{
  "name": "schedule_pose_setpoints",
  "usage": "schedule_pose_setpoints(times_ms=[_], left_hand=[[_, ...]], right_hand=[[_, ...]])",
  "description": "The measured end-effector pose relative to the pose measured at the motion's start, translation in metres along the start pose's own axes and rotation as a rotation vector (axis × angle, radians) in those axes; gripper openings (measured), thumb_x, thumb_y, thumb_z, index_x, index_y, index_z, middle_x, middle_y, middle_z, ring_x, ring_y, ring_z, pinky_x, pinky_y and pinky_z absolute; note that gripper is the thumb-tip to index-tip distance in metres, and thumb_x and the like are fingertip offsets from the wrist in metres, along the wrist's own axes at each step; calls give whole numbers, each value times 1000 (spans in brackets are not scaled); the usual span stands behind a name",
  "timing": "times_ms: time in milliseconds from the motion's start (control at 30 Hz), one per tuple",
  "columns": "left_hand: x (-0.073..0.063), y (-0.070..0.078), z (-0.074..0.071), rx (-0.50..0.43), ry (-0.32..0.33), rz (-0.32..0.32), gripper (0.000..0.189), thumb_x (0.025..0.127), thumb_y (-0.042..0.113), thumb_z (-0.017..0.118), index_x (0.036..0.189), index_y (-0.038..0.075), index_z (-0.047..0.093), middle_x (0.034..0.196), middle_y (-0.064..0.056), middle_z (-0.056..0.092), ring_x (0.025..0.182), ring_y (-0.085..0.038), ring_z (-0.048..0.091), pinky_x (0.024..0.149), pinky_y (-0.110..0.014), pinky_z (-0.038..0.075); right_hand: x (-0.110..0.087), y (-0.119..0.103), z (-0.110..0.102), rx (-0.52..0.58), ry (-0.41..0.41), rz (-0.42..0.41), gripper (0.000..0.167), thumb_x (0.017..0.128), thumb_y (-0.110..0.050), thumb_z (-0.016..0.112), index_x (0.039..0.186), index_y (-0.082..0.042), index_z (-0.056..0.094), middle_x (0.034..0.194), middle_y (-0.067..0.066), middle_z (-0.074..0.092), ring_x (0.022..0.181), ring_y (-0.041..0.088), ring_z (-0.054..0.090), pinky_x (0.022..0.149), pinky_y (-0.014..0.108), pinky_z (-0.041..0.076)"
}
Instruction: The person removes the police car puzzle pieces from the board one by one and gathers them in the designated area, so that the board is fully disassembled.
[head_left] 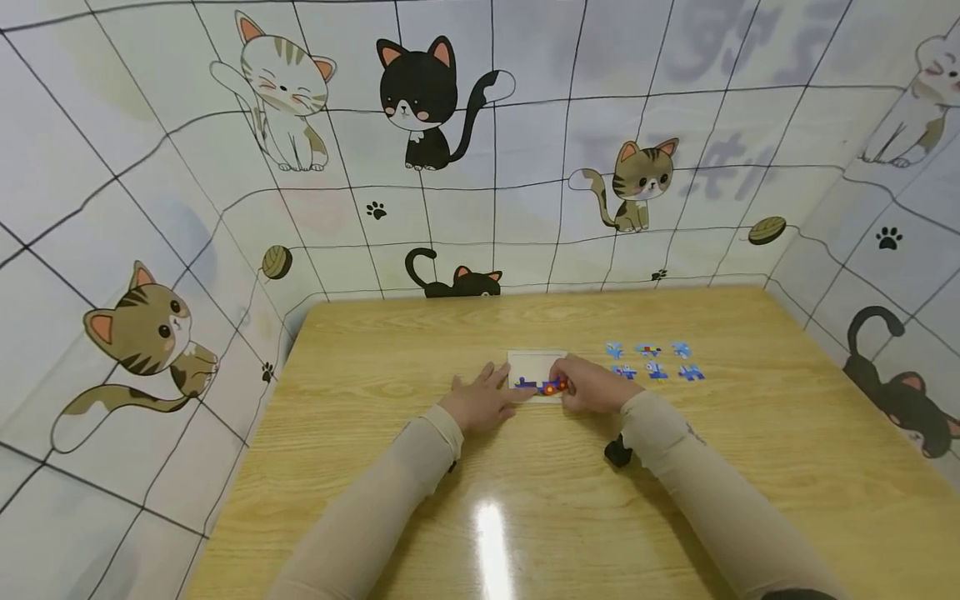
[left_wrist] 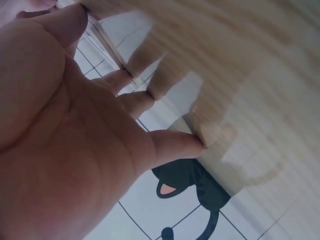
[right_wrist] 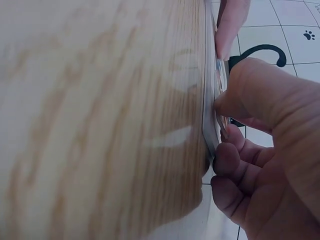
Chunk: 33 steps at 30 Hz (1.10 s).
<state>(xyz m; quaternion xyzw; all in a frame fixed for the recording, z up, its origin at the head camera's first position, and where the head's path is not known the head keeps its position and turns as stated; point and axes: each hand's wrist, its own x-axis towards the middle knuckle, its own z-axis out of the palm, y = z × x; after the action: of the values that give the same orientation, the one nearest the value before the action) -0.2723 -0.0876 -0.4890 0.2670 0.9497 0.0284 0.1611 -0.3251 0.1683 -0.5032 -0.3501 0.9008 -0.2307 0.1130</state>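
Observation:
A small white puzzle board [head_left: 534, 364] lies on the table with joined blue and red puzzle pieces [head_left: 528, 385] along its near side. My left hand [head_left: 480, 403] rests at the board's left edge, fingers spread, thumb reaching over the pieces. In the left wrist view, its fingertips [left_wrist: 192, 144] touch the tabletop. At the right end of the row, my right hand [head_left: 596, 386] pinches a red and blue puzzle piece [head_left: 552, 388] low over the board. The right wrist view shows that thumb [right_wrist: 240, 102] and curled fingers at the board's edge, partly hiding the piece.
Several loose blue puzzle pieces [head_left: 655, 371] lie in two rows just right of the board. The wooden table [head_left: 375, 358] meets walls covered with cat drawings [head_left: 427, 100] at the back and sides. A black device [head_left: 617, 452] sits under my right wrist.

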Motion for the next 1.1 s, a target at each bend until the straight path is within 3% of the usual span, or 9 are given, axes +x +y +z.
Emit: schedule_pose_setpoints(times_ms=[367, 733, 967, 1100], left_hand=[[1, -2, 1, 24, 7, -4, 52, 110, 43, 37, 157, 55, 20, 171, -5, 8, 155, -33, 10, 107, -78, 24], [1, 0, 0, 19, 6, -5, 52, 110, 42, 38, 157, 55, 21, 171, -5, 9, 155, -33, 11, 106, -78, 26], [-1, 0, -2, 18, 1, -11, 52, 110, 43, 37, 158, 55, 20, 171, -5, 8, 156, -32, 10, 107, -77, 25], [-1, 0, -2, 34, 4, -4, 52, 110, 43, 37, 158, 54, 20, 171, -5, 9, 155, -33, 12, 106, -77, 26]], right_hand=[[3, 1, -2, 26, -9, -16, 28, 82, 2, 66, 108, -7, 64, 95, 4, 59, 76, 14, 49, 70, 32, 45], [0, 7, -4, 101, -21, -44, 26, 89, 2, 66, 114, -6, 67, 97, 3, 61, 72, 12, 50, 66, 30, 46], [-1, -3, -9, -44, -32, -77, 29, 94, -13, 74, 121, -4, 72, 108, 5, 64, 78, 8, 54, 70, 28, 51], [2, -5, -9, -115, -23, -96, 20, 93, -10, 75, 111, -4, 74, 101, 5, 65, 78, 9, 53, 70, 28, 50]])
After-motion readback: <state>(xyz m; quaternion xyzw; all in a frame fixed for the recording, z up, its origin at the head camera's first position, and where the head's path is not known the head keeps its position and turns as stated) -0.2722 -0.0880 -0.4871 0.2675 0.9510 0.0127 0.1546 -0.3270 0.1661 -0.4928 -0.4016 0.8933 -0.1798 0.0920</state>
